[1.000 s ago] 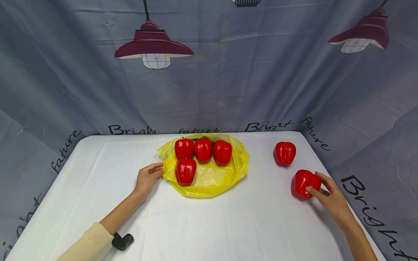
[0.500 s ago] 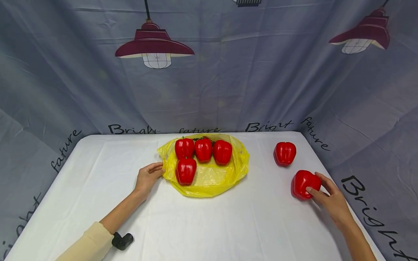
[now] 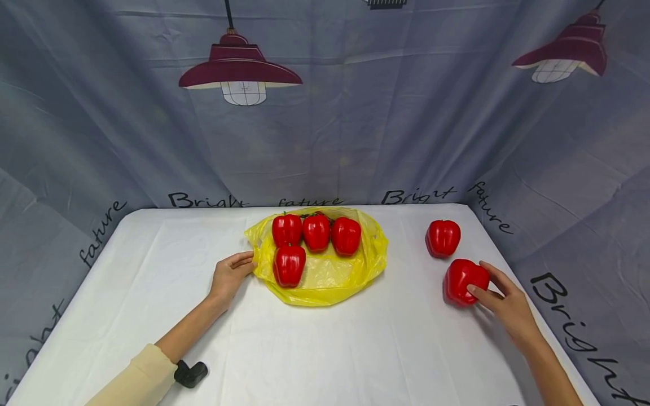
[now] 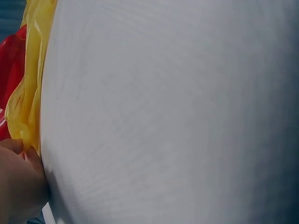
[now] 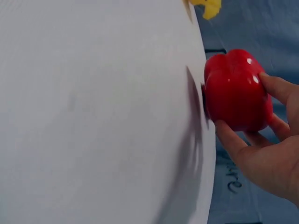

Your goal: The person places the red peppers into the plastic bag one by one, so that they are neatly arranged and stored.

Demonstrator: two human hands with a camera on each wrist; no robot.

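Observation:
My left hand [image 3: 229,279] pinches the left rim of a yellow plastic bag [image 3: 325,277] that lies spread on the table. Several red bell peppers [image 3: 289,266] sit in the bag, three along the back and one at the front left. In the left wrist view, thumb and finger hold the crumpled yellow edge. On the right, my right hand [image 3: 509,307] grips another red bell pepper [image 3: 461,282] between thumb and fingers. The right wrist view shows this held bell pepper [image 5: 237,93] with its shadow close beside it on the tabletop.
One more red bell pepper [image 3: 443,238] stands on the white table [image 3: 355,355] just behind the held one. A small black object [image 3: 190,374] is by the left sleeve. Grey printed cloth [image 3: 335,129] hangs behind the table and along its sides.
My right hand has shifted slightly left and back with the red bell pepper in its grip. The left hand and the bag stay where they were.

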